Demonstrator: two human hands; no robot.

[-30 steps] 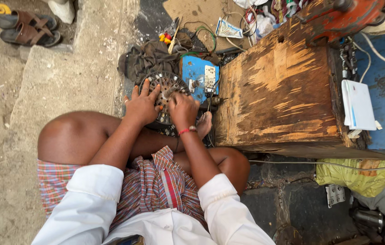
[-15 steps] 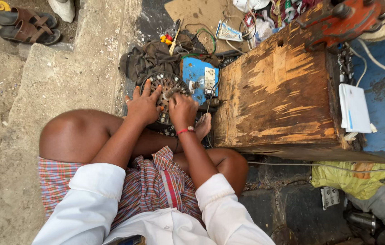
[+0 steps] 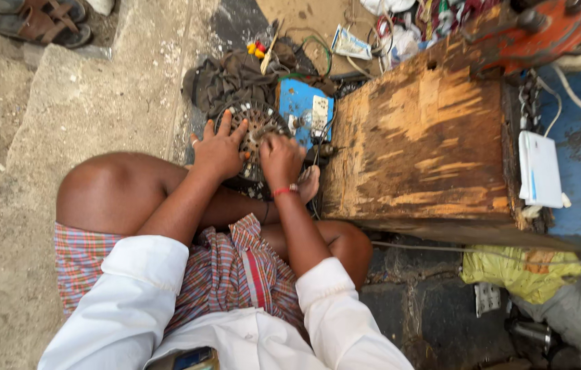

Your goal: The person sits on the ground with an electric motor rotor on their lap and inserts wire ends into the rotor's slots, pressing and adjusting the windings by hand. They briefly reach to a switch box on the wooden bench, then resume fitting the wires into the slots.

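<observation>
I sit on the ground with my knees drawn up. A round, dark fan motor part (image 3: 257, 125) with a ring of small windings lies on the ground in front of my legs. My left hand (image 3: 218, 147) rests spread on its left side, fingers apart, holding it down. My right hand (image 3: 280, 157) is closed over its middle right; what it grips is hidden under the fingers. A red band circles my right wrist. My bare foot (image 3: 309, 183) shows just right of that hand.
A worn wooden box (image 3: 420, 144) stands at the right with a red tool (image 3: 544, 34) and a white box (image 3: 540, 168) beside it. A blue board with a socket (image 3: 307, 109), dark cloth (image 3: 225, 79), wires and sandals (image 3: 40, 20) lie beyond.
Both hands stay on the round part with only small finger shifts. The view has drifted slightly.
</observation>
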